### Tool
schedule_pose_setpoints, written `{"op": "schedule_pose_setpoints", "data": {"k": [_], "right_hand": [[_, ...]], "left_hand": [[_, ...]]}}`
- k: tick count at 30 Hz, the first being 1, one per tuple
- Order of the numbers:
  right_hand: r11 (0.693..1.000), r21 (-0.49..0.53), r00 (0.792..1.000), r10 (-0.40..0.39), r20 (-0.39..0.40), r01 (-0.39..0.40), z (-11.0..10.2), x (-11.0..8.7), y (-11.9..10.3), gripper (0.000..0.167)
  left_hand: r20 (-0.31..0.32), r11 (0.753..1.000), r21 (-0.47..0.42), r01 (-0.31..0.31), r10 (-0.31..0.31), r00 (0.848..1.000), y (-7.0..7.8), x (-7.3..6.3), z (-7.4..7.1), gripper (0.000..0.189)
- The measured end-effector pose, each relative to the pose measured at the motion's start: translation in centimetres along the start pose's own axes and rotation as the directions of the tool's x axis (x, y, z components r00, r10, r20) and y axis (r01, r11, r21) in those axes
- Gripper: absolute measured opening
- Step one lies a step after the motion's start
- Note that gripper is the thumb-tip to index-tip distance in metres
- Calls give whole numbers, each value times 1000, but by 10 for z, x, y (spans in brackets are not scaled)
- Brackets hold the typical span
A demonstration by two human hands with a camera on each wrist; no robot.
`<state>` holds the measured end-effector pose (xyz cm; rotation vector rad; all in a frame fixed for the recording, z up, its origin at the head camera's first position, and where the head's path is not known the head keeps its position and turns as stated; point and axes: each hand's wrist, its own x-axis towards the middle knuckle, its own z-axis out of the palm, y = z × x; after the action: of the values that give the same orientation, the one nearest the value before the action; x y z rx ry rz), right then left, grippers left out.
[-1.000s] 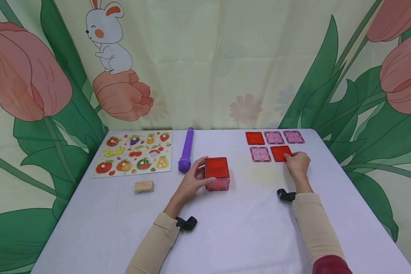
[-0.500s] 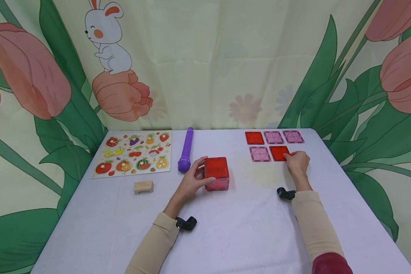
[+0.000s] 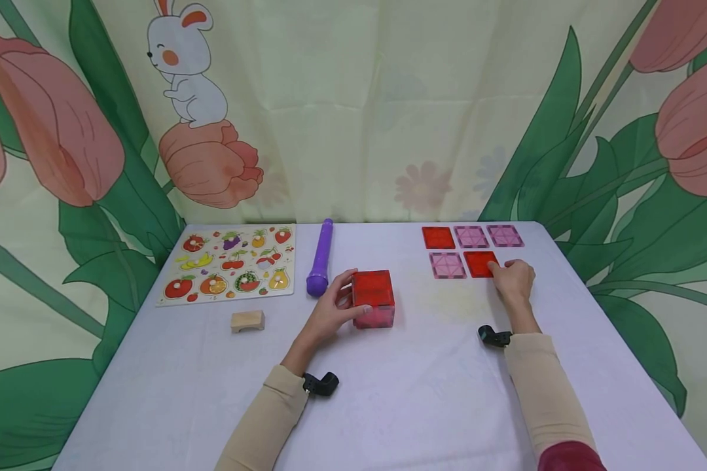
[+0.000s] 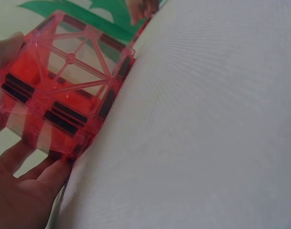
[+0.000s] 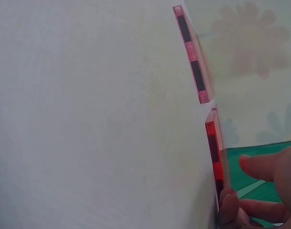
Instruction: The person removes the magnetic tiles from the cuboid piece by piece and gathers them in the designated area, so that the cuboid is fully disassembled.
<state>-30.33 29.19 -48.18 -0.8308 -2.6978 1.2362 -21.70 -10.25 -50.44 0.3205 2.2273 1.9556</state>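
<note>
My left hand (image 3: 331, 311) grips a cube (image 3: 373, 299) of translucent red magnetic tiles standing on the table. In the left wrist view, the thumb and spread fingers lie around the cube (image 4: 71, 81), whose near face is a see-through frame with a star lattice. My right hand (image 3: 514, 281) has its thumb and fingers at the right edge of a flat red magnetic tile (image 3: 477, 263). The right wrist view shows curled fingertips against this red tile (image 5: 214, 148), with one finger raised over it.
Beside that tile lie another red tile (image 3: 438, 237) and three pink lattice tiles (image 3: 448, 265). A fruit puzzle board (image 3: 253, 261), a purple toy microphone (image 3: 321, 258) and an arched wooden block (image 3: 248, 321) are on the left of the white table (image 3: 412, 399).
The red tile at my right hand has slid very slightly left, closer to the pink tile. My left hand and the cube have stayed put.
</note>
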Motion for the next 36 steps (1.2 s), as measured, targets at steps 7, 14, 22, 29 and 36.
{"op": "schedule_pose_setpoints", "data": {"k": [7,14,22,29,36], "right_hand": [[999,44,1000,-25,-14,26,-5,-10,-6,62],[995,76,998,-66,5,65,-6,-25,-21,68],[985,94,990,-141,-14,142,-4,-41,-36,67],[979,103,984,-177,5,176,-2,-55,-48,70],[957,122,963,-268,11,265,3,-68,-56,69]], "left_hand": [[-8,1000,9,-9,9,1000,2,-3,0,80],[-12,1000,22,-12,13,1000,0,-2,0,82],[-2,1000,9,-20,20,1000,-1,-1,0,84],[-9,1000,8,-10,10,1000,0,-1,1,81],[-15,1000,21,-9,9,1000,2,-2,1,82]]}}
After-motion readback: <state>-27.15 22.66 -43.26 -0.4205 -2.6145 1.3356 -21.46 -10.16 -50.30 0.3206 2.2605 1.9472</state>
